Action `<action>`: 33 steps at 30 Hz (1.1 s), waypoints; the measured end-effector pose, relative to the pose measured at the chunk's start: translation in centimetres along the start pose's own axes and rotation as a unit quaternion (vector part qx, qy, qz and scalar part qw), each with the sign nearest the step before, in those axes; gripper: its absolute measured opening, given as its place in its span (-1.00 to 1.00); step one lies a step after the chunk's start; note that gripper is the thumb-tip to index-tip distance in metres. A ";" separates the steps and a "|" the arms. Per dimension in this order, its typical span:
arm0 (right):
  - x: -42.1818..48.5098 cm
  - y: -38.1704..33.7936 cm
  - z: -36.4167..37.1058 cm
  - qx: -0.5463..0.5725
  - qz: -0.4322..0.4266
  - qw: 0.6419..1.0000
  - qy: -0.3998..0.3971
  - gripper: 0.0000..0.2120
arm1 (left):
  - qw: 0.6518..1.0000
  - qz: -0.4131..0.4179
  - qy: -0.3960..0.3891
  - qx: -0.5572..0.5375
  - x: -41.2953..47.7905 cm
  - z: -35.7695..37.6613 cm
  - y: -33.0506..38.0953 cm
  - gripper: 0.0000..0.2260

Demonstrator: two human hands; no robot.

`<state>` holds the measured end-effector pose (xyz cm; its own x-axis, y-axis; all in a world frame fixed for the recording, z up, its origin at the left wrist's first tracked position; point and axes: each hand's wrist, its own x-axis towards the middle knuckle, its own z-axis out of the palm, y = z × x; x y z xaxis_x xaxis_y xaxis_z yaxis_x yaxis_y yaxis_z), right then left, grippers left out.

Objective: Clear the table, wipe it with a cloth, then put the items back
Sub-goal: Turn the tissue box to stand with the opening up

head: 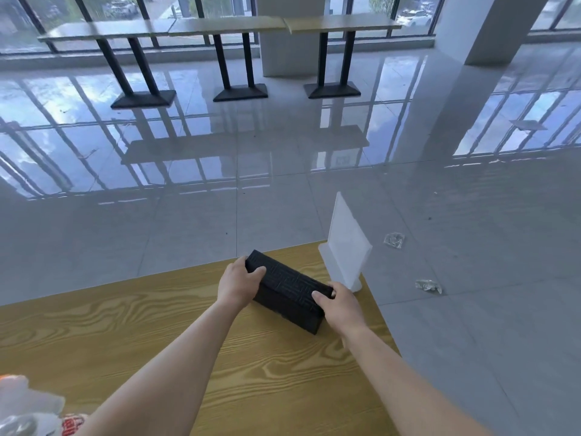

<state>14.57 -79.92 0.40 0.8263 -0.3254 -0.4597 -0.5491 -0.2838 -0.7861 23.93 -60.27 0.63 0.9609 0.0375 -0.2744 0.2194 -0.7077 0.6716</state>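
A black patterned box (287, 289) rests near the far right corner of the wooden table (151, 322). My left hand (239, 283) grips its far left end and my right hand (341, 305) grips its near right end. Just behind the box, at the table's corner, stands a clear acrylic sign holder (345, 247), upright and close to my right hand. No cloth shows in this view.
A white plastic bag (28, 407) with red print lies at the table's near left edge. Two crumpled clear wrappers (394, 240) (428, 285) lie on the glossy tile floor to the right. Long tables on black pedestals (220, 28) stand by the windows.
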 end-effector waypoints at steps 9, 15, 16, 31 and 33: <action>-5.3 2.7 1.3 -0.029 -0.068 0.996 0.041 -0.67 | 0.990 -0.037 0.070 -0.114 -7.5 -1.0 -6.0 -0.59; -7.4 6.2 2.8 0.011 -0.112 0.992 0.051 -0.59 | 0.967 -0.084 0.101 -0.218 -13.3 -0.6 -8.8 -0.74; -7.7 6.8 3.0 0.014 -0.109 0.992 0.057 -0.57 | 0.966 -0.088 0.102 -0.223 -14.1 -0.3 -9.3 -0.77; -8.0 10.1 1.6 0.030 -0.061 0.998 -0.014 -0.23 | 0.974 -0.078 0.003 -0.211 -16.8 3.0 -12.6 -0.43; -8.0 10.0 1.1 0.042 -0.039 0.998 -0.020 -0.29 | 0.984 -0.045 -0.002 -0.171 -16.6 2.9 -12.6 -0.29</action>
<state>2.59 -79.16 -4.23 0.8718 -0.2677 -0.4102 -0.4711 -0.2290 -0.8519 4.74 -54.03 -5.27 0.9346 0.0847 -0.3453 0.3476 -0.4225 0.8370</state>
